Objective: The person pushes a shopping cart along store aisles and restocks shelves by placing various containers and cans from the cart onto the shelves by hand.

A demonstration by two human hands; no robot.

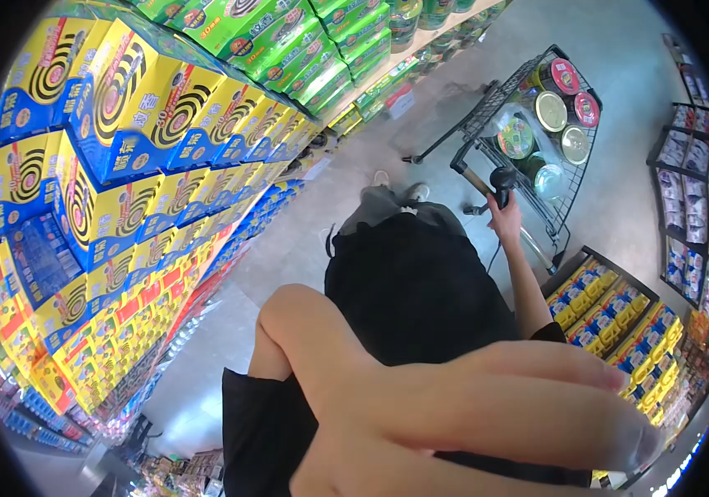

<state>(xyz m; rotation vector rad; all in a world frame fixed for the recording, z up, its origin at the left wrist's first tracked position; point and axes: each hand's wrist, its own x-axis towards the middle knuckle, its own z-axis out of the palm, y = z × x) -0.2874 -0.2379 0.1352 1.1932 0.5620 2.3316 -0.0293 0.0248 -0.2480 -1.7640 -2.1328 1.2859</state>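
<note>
My left hand (pixel 470 406) is very close to the camera, its fingers stretched out; I see nothing held in it, though part of it runs past the lower edge. Farther off, my right hand (pixel 504 222) is closed at the handle (pixel 475 181) of a shopping cart. A black round-headed piece (pixel 501 180) rises at its fingers, and whether it belongs to the cart I cannot tell. Inside the wire shopping cart (pixel 571 217) are several round tubs, including a red-lidded tub (pixel 564 76), a pale-lidded tub (pixel 551 112) and a clear-looking container (pixel 548 180).
Stacked blue-and-yellow boxes (pixel 122 91) with spiral pictures line the left side, with green boxes (pixel 263 37) beyond them. A display of yellow-and-blue packs (pixel 599 311) stands on the right, near a dark shelf rack (pixel 686 199). Grey floor (pixel 280 224) runs between.
</note>
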